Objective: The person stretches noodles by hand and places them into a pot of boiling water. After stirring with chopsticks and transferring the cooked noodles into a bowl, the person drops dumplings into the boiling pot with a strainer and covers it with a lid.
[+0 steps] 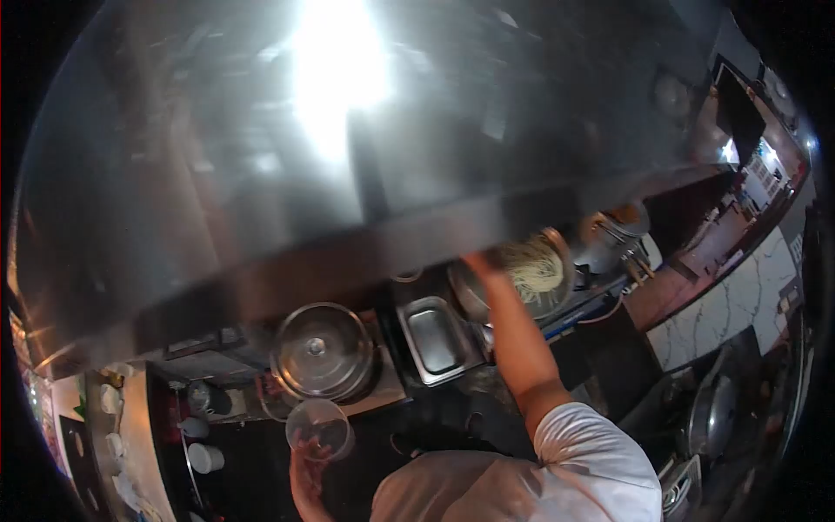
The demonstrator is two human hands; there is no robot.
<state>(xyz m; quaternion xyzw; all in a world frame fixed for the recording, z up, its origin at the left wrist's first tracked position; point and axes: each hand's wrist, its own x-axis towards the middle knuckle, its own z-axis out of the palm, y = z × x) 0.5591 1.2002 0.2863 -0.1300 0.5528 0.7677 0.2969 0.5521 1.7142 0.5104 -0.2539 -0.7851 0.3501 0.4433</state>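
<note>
My left hand [310, 454] is closed on a clear round plastic tub [318, 424], its fingers showing through the wall, low and left of my body. My right arm stretches forward to a wide metal pan [557, 304] with pale noodles [532, 268] in it. At the pan's left side, my right hand [484, 264] is blurred and partly behind the hood edge, so its fingers and anything in them do not show. A lidded steel pot [322, 344] stands just beyond the tub. Between pot and pan sits a rectangular steel tray [435, 337].
A large metal hood [391, 157] hangs low over the stove and covers the upper view. Right of the noodles is another pot [609, 244] with utensils. White containers [206, 458] stand at lower left. A large metal pan [711, 409] lies at far right.
</note>
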